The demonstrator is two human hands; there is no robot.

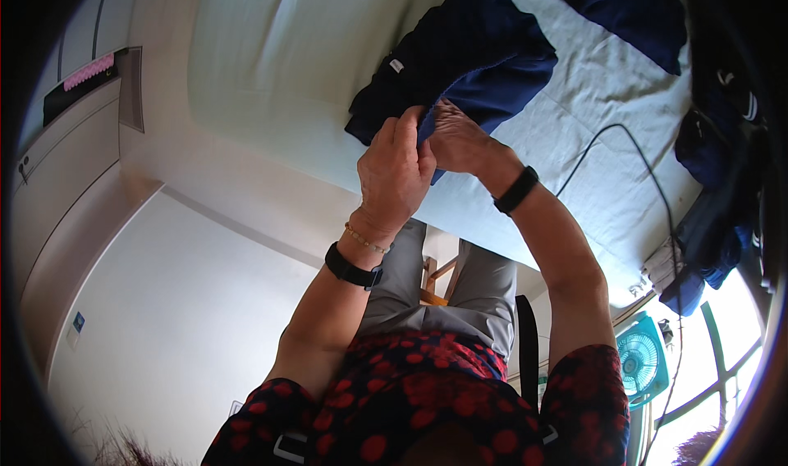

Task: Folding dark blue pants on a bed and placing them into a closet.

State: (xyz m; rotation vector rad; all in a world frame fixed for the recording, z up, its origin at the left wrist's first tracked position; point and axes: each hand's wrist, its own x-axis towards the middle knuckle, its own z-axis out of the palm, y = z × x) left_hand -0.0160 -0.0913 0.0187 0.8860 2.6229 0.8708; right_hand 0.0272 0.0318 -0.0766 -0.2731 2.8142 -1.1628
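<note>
A dark navy cloth garment (458, 41) lies bunched on the pale sheet, with a small white label (396, 66) on its left side. Its near edge shows a lighter blue seam that runs up to the right. My left hand (394, 174) pinches this edge at the near corner, thumb on one side and fingers on the other. Close against it, my right hand (458, 138) holds the cloth at the same edge. Its fingertips are hidden behind the fold. Both wrists wear black bands.
The pale sheet (258, 97) covers a broad surface before me. Another navy cloth piece (628, 17) lies at the far right. A black cable (652, 177) crosses the right side. Dark clothes (708, 238) are heaped along the right edge, near a turquoise fan (641, 361).
</note>
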